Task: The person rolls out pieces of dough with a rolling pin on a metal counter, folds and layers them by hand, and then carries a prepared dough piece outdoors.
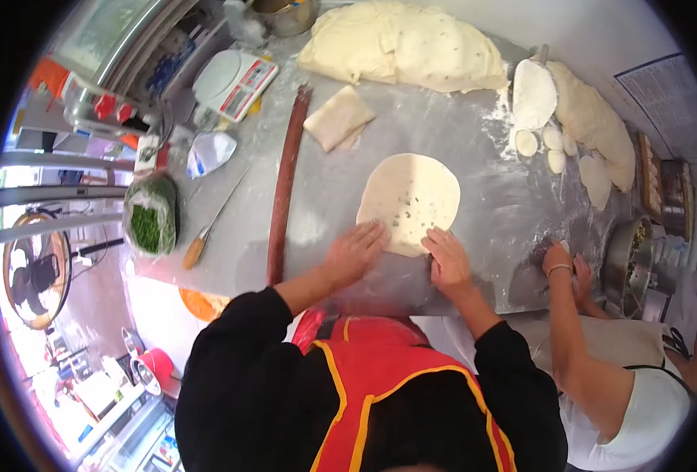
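Note:
A round, thin dough sheet (411, 193) lies flat on the steel worktop, with bits of chopped green on its lower middle. My left hand (358, 252) is at its near left edge, fingers together and closed over the rim. At the near right edge my right hand (447, 258) has its fingertips bent onto the dough. Both thumbs are mostly hidden. Left of the sheet lies a long reddish-brown rolling pin (288, 185). Beyond it is a folded square of dough (339, 118).
A large dough mass (403, 46) lies at the back; dough pieces (534, 98) sit at right. A co-worker's hands (566, 266) work beside a metal bowl (628, 263). At left are a scale (236, 82), a wooden-handled pointed tool (195, 252) and a bag of chopped greens (150, 216).

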Demonstrator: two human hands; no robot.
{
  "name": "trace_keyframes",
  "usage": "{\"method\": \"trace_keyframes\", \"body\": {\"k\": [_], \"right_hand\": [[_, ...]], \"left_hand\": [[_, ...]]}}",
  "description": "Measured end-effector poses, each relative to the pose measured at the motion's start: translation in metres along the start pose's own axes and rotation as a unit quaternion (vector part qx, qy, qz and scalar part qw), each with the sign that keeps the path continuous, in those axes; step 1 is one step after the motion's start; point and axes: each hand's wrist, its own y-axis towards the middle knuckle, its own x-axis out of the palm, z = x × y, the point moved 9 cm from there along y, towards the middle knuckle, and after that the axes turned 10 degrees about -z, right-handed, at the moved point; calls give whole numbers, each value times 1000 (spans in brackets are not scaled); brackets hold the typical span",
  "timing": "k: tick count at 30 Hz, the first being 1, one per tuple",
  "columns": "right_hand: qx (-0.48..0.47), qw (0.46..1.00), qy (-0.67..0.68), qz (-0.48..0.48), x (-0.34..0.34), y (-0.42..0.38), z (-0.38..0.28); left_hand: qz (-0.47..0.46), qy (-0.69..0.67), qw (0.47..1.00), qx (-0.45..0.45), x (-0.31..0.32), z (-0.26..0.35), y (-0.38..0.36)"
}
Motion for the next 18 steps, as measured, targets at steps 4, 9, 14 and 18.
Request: {"method": "trace_keyframes", "body": {"k": [4, 9, 14, 18], "right_hand": [[68, 998, 8, -14, -11, 15, -21], [67, 990, -84, -90, 53, 51, -15], [33, 997, -11, -65, 46, 45, -4], [1, 999, 11, 50, -27, 33, -29]], "left_hand": [[67, 37, 975, -208, -34, -13, -72], [183, 110, 856, -471, -73, -51, -168], [178, 48, 874, -450, -66, -48, -188], [118, 28, 916, -382, -60, -16, -189]]}}
